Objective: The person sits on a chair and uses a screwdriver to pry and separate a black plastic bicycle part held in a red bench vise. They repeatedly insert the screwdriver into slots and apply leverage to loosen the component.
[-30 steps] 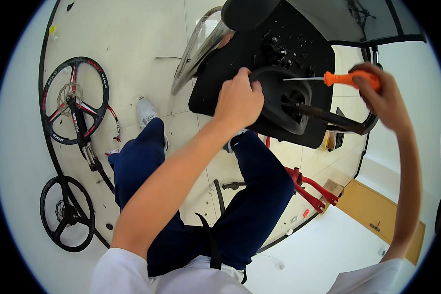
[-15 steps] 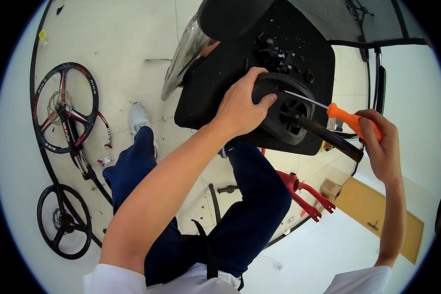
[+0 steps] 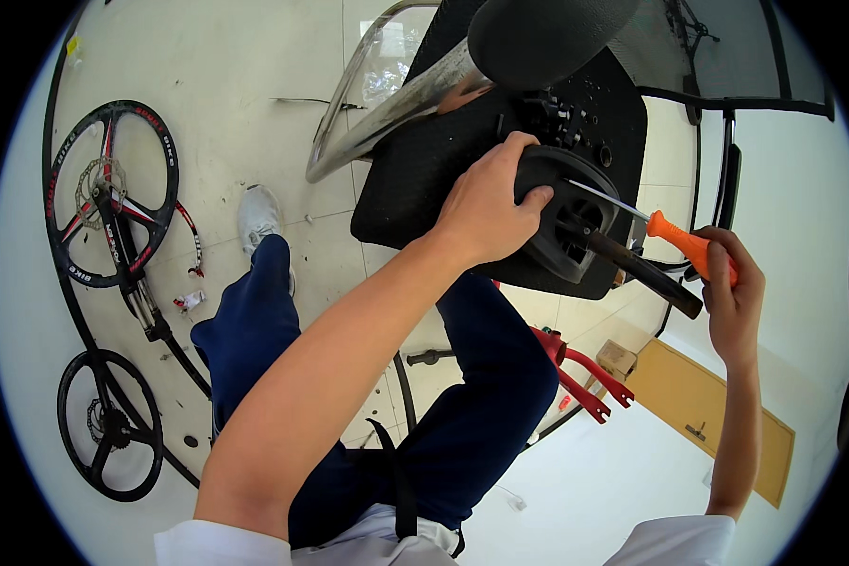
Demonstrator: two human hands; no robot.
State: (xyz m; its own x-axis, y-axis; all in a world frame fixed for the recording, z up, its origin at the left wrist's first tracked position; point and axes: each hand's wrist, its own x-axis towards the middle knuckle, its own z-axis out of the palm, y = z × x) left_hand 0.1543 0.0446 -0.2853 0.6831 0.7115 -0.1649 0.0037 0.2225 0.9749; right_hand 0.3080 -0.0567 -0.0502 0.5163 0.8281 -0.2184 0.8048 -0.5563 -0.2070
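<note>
My left hand (image 3: 491, 203) is closed on the rim of a black bicycle saddle (image 3: 571, 259), turned so its underside and black seat post (image 3: 646, 269) show. My right hand (image 3: 731, 292) grips the orange handle of a screwdriver (image 3: 684, 241); its thin shaft runs up-left into the saddle's underside, near my left thumb, where the exact point of contact is hard to make out. The saddle is over a black chair seat (image 3: 406, 189), with small dark metal parts (image 3: 557, 118) behind it.
A chrome chair arm (image 3: 349, 141) borders the seat. Two wheels (image 3: 113, 189) (image 3: 108, 424) and a fork lie at left on the tiled floor (image 3: 236, 94). A red frame (image 3: 585, 377) and cardboard box (image 3: 616, 360) are at lower right, near a yellow door (image 3: 726, 415).
My right hand has moved down with the screwdriver, whose handle now tilts down to the right. The saddle and my left hand have shifted slightly down and right.
</note>
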